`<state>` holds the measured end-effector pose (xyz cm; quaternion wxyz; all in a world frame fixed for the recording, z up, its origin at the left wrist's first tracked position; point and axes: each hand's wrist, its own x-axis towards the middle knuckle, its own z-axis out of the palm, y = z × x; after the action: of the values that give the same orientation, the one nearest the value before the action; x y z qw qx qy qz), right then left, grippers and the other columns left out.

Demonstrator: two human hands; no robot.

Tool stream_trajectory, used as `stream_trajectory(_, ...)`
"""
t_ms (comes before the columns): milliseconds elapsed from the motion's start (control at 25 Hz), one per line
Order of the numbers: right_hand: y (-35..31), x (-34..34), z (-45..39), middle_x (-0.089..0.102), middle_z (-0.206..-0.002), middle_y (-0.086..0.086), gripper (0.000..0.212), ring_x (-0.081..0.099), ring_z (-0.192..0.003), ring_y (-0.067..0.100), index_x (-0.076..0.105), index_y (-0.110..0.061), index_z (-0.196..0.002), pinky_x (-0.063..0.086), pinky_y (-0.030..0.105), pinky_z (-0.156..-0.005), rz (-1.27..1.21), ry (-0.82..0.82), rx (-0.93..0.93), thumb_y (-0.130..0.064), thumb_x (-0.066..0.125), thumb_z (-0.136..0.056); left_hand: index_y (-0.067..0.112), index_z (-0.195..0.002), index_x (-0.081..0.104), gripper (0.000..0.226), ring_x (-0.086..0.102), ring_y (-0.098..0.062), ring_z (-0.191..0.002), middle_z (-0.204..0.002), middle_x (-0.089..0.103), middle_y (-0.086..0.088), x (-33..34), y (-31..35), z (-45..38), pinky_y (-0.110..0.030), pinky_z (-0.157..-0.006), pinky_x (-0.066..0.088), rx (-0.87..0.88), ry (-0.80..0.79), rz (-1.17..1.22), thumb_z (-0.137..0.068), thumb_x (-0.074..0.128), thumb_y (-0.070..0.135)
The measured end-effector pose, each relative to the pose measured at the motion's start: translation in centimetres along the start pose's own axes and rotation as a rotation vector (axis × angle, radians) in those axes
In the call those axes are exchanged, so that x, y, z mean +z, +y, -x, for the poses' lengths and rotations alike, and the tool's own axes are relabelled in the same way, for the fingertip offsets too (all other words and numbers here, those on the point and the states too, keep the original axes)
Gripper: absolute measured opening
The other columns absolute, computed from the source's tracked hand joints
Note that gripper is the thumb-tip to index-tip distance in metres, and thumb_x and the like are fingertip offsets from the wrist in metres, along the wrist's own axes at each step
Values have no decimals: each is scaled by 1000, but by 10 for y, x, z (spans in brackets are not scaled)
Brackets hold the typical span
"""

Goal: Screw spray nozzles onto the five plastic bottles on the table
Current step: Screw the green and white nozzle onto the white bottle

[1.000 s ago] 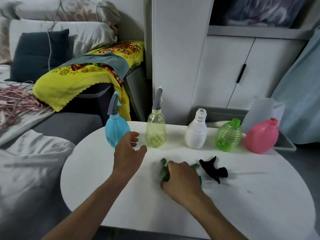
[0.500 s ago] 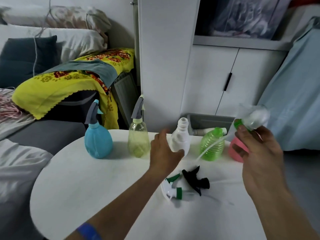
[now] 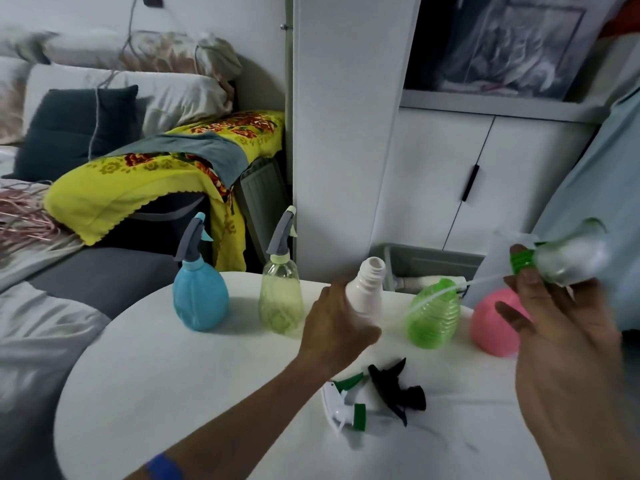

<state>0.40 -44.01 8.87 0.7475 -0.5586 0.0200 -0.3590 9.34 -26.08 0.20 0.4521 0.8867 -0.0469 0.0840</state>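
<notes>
A row of bottles stands at the far side of the white table [image 3: 180, 393]: a blue bottle [image 3: 200, 301] and a pale yellow bottle [image 3: 281, 299], both capped with grey nozzles, then an open white bottle [image 3: 367, 289], a ribbed green bottle [image 3: 433, 318] and a pink bottle [image 3: 491, 323]. My left hand [image 3: 337, 329] grips the white bottle's body. Raised at the right, my right hand [image 3: 557, 337] pinches a white nozzle with a green collar [image 3: 554, 259]; its thin tube trails left over the green bottle. A white-green nozzle [image 3: 343, 401] and a black nozzle [image 3: 398, 386] lie on the table.
A grey sofa with a yellow blanket [image 3: 138, 178] and pillows sits left of the table. A white cabinet [image 3: 450, 174] stands behind the bottles, with a grey bin [image 3: 433, 263] at its foot. Light blue fabric [image 3: 599, 202] hangs at the right.
My right hand picked a white-green nozzle off the table and lifted it up to the right. My left hand moved from beside the blue bottle to the white bottle and took hold of it.
</notes>
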Motion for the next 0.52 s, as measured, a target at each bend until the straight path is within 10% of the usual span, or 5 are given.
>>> stream_trajectory(520, 5, 44, 41, 70, -121, -5, 12, 61, -107, 18, 62, -29, -96, 43, 38, -86, -213, -42, 259, -31, 60, -85, 41, -121, 36, 80, 51, -22, -90, -106, 43, 9, -123, -62, 115, -34, -75, 47, 27, 27, -441, -54, 79, 48)
